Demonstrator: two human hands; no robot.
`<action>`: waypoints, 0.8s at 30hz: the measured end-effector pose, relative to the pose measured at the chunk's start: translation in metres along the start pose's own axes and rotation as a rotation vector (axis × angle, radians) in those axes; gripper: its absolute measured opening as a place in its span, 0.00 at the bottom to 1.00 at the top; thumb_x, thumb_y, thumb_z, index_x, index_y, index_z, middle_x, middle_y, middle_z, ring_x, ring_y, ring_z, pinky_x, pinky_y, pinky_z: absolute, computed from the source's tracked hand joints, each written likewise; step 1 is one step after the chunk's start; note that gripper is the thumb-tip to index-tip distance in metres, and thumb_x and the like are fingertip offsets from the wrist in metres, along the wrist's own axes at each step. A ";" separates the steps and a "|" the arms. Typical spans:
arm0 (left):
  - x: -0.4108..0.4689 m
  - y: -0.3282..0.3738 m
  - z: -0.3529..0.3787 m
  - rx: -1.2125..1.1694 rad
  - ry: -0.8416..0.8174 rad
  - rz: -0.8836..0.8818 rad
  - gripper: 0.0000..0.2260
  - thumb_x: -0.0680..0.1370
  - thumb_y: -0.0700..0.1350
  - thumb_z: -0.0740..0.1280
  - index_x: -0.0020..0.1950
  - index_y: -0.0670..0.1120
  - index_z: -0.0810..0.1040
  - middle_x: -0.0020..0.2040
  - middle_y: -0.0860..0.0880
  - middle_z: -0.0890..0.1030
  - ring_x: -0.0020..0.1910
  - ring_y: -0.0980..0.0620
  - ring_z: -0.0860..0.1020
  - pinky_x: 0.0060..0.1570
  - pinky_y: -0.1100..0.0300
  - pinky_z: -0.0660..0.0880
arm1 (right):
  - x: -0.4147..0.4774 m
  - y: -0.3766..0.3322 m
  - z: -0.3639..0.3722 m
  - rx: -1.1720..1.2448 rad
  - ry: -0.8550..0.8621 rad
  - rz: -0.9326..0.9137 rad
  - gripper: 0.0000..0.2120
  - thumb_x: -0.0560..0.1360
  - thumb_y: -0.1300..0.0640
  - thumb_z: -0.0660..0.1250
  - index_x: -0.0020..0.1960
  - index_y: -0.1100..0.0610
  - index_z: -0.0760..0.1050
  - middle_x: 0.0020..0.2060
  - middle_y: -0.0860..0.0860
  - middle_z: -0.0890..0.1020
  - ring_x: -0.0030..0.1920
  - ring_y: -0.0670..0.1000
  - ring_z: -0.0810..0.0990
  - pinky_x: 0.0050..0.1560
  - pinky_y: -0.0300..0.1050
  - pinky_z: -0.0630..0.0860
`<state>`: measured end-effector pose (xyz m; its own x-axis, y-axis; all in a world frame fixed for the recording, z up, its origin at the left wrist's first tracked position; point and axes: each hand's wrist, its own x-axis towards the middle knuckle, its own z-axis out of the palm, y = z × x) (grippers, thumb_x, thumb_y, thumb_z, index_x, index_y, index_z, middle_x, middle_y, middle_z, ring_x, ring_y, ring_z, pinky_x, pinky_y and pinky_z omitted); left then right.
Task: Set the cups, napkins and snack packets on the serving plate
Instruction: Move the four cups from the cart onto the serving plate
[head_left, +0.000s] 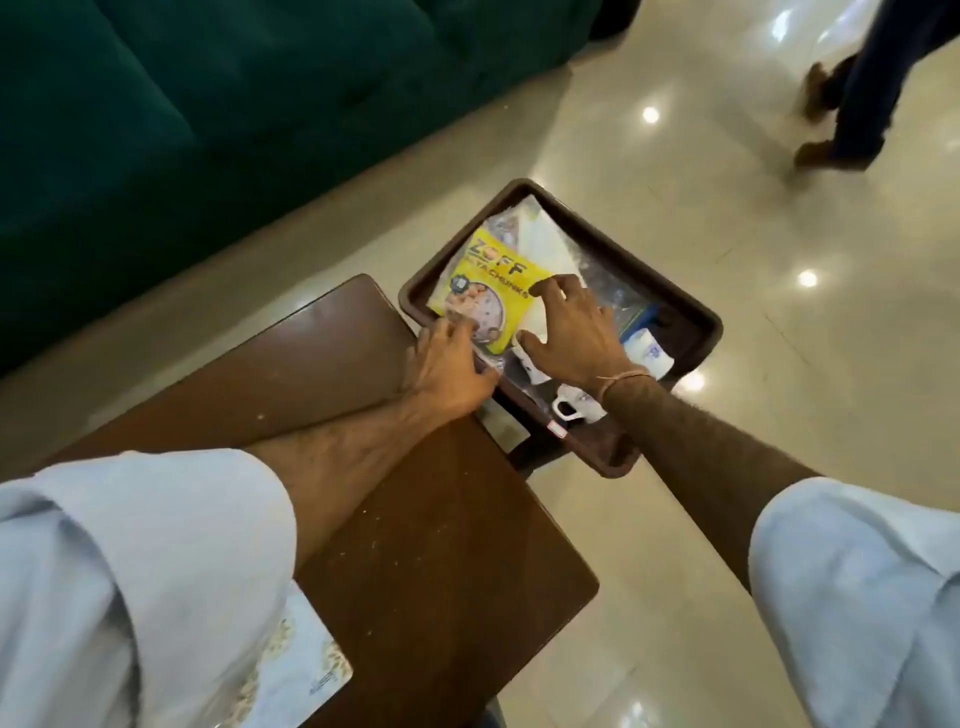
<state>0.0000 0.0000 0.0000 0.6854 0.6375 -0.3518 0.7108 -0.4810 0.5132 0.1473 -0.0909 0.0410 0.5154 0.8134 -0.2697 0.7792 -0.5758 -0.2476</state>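
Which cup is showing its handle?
The white ceramic cup nearest the person, at the brown plastic tray's near edge just below the right hand's wrist. Its looped handle sticks out leftward; the other white cup shows none.

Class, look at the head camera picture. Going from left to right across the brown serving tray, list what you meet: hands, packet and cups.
left hand → yellow snack packet → right hand → white cup with a handle → white cup near the tray's right rim, all in the brown serving tray.

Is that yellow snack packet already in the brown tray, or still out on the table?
In the tray. The yellow packet lies flat inside the tray's rim, both hands touching its edges.
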 end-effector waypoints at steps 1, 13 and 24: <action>0.008 0.014 0.008 0.001 -0.024 0.020 0.28 0.72 0.58 0.69 0.69 0.49 0.69 0.67 0.43 0.73 0.67 0.39 0.70 0.64 0.44 0.70 | 0.003 0.015 -0.001 -0.003 -0.006 0.041 0.28 0.74 0.45 0.67 0.70 0.54 0.66 0.69 0.58 0.69 0.65 0.63 0.72 0.63 0.62 0.69; 0.064 0.080 0.061 0.008 -0.066 -0.323 0.43 0.70 0.71 0.67 0.73 0.44 0.59 0.67 0.40 0.72 0.65 0.38 0.72 0.58 0.50 0.70 | 0.046 0.111 0.027 -0.092 -0.242 0.279 0.41 0.72 0.33 0.67 0.75 0.54 0.59 0.69 0.59 0.74 0.72 0.65 0.68 0.74 0.73 0.49; 0.053 0.077 0.074 -0.322 0.040 -0.270 0.38 0.66 0.65 0.74 0.66 0.45 0.65 0.58 0.44 0.76 0.53 0.45 0.77 0.45 0.51 0.80 | 0.041 0.108 0.024 0.148 -0.027 0.257 0.32 0.70 0.38 0.72 0.67 0.55 0.69 0.60 0.54 0.79 0.64 0.59 0.75 0.70 0.67 0.57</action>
<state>0.1027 -0.0478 -0.0375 0.4698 0.7410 -0.4797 0.7739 -0.0844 0.6276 0.2441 -0.1221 -0.0188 0.6777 0.6383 -0.3651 0.5629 -0.7698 -0.3009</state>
